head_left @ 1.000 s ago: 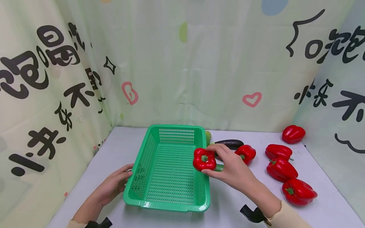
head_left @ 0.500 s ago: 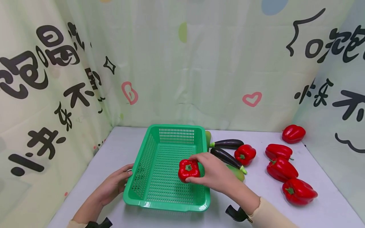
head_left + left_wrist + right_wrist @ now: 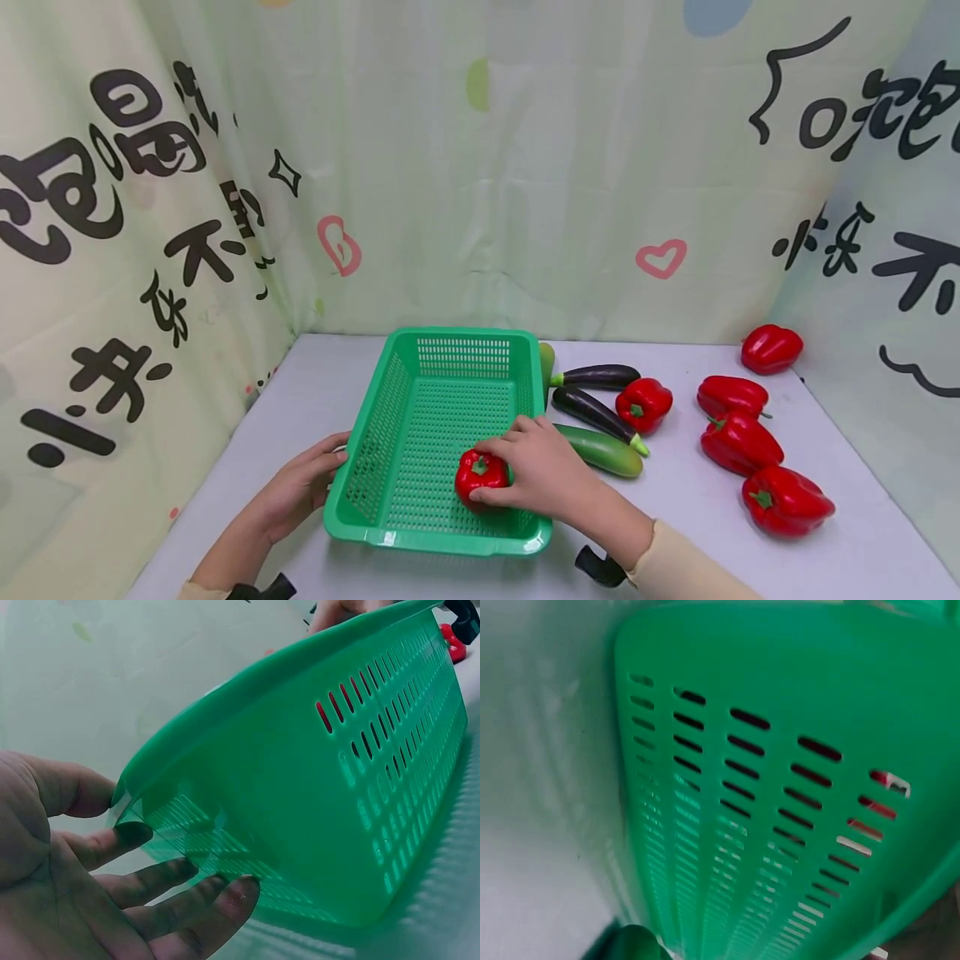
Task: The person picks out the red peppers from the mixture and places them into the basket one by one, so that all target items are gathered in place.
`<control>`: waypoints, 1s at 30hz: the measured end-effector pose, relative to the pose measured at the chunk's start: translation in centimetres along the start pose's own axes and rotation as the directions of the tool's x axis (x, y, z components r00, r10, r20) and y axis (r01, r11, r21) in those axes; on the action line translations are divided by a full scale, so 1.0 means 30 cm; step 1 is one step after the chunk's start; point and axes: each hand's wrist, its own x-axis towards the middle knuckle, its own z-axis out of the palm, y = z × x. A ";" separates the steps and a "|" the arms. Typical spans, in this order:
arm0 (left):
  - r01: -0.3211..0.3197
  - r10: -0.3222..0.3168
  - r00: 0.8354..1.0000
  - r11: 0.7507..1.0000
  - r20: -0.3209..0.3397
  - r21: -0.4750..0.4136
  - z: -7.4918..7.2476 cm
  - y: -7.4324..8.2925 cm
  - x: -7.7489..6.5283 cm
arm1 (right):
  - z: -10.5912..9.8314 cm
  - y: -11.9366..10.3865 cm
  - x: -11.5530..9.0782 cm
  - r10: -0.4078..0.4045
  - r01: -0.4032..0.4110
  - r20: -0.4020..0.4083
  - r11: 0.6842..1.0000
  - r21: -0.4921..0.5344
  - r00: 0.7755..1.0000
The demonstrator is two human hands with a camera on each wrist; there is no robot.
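My right hand (image 3: 543,467) grips a red bell pepper (image 3: 478,483), low inside the green plastic basket (image 3: 442,542) near its front right corner. Thumb and fingers lie on opposite sides of the pepper; whether it touches the basket floor I cannot tell. At the basket's left side, my left hand (image 3: 296,487) holds the rim. The left wrist view has the thumb of this hand (image 3: 82,877) at the rim and the other fingertips against the outer wall (image 3: 247,772). The right wrist view is mostly filled by the slotted basket wall (image 3: 780,660), with bits of red showing through.
Right of the basket lie two eggplants (image 3: 596,412), a green cucumber-like vegetable (image 3: 603,452) and another red bell pepper (image 3: 643,406). Several more red peppers (image 3: 786,502) line the table's right side. A printed curtain (image 3: 480,208) stands behind the white table (image 3: 637,533).
My right hand has carried the red bell pepper leftward over the basket's right rim and down into the basket. The left hand and basket stay in place.
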 end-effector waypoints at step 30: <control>0.024 -0.024 1.000 0.999 -0.009 0.026 0.003 -0.004 0.003 | -0.024 -0.003 -0.029 -0.058 0.061 0.084 0.998 -0.030 0.995</control>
